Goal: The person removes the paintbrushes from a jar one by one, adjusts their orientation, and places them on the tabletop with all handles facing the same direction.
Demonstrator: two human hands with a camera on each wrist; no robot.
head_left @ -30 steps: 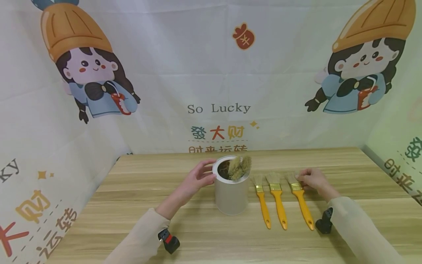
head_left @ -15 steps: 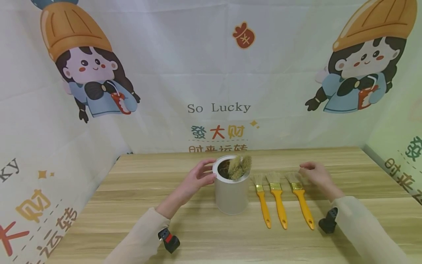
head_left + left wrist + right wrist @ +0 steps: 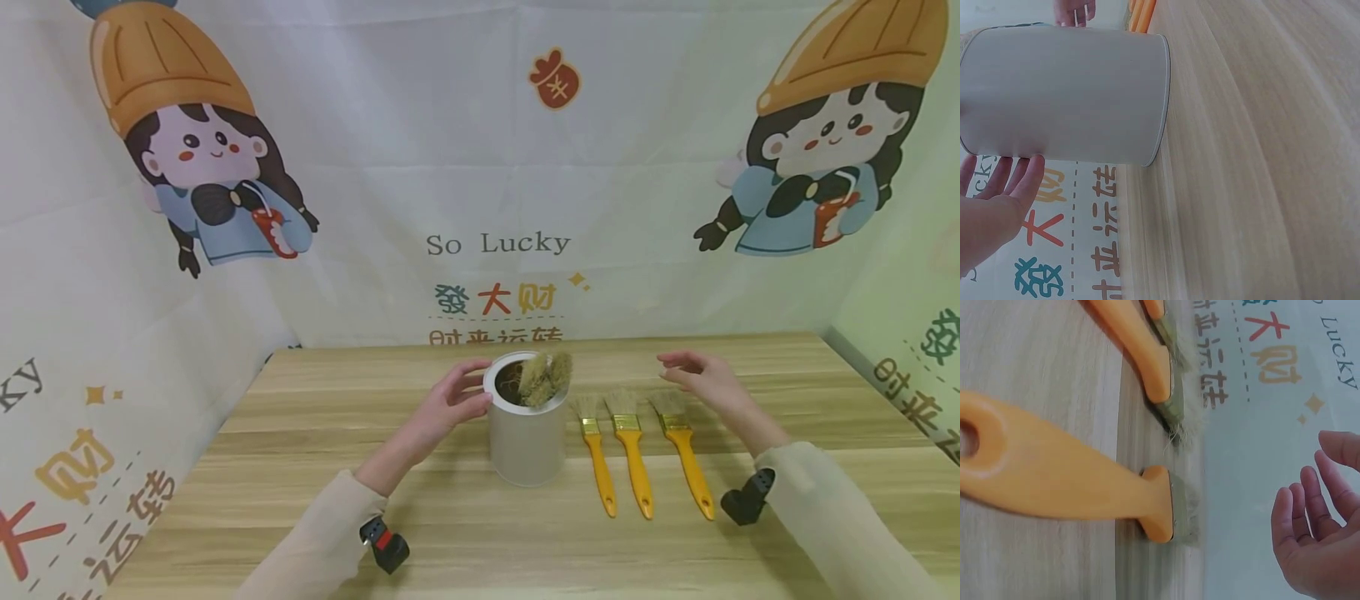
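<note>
With right hand (image 3: 708,385) now lifted clear of the right brush (image 3: 694,471), loosely spread, and left hand (image 3: 444,408) curved round the can (image 3: 527,446), leaves that brush lying free.

Behind and beside a wood-grain tabletop (image 3: 247,467) we see pale, creased cloth (image 3: 637,208), printed with two orange-hatted cartoon figures (image 3: 198,137), a red pouch (image 3: 555,81) and lettering, "So Lucky" (image 3: 498,243); we note greenish light at right.

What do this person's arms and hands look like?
The left hand and right hand are bare, without gloves. The left sleeve and right sleeve are plain cream. A black device sits at each wrist; the left one has a red patch.
</note>
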